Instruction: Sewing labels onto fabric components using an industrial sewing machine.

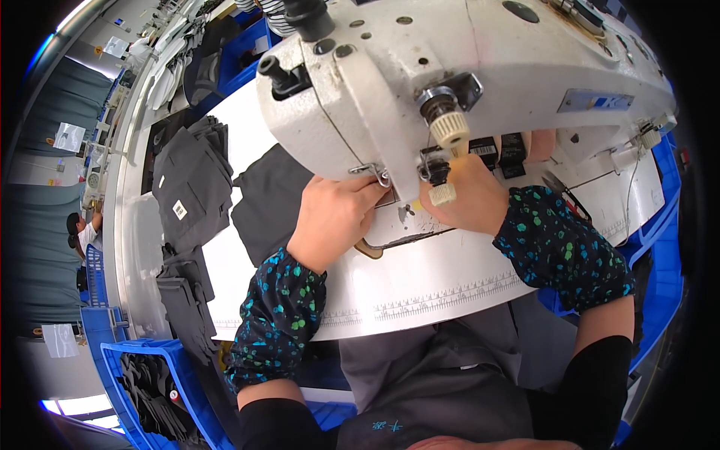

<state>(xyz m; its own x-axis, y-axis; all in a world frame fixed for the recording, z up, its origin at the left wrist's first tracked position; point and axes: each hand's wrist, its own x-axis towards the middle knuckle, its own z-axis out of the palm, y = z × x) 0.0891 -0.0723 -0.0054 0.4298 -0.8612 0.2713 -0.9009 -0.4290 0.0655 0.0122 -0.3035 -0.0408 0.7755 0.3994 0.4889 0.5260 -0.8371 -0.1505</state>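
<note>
A white industrial sewing machine (360, 105) covers much of the worktop before me. My left hand (330, 217) is beside its needle area, fingertips together close to the presser foot. What they pinch is hidden under the machine head. Behind the tension knobs (450, 129), my right hand (472, 196) is curled with its fingers bent inward, partly covered; whatever it holds cannot be made out. A dark grey fabric piece (270, 202) lies left of my left hand and runs behind the machine head. Patterned sleeve covers wrap both forearms.
Stacks of dark grey cut fabric (191, 184) lie at the worktop's left. Black labels (512, 154) and scissors (566, 193) are beyond my right hand. A blue crate (161, 346) of dark pieces stands lower left. A ruler scale (450, 294) follows the front edge. Another person (86, 231) is far left.
</note>
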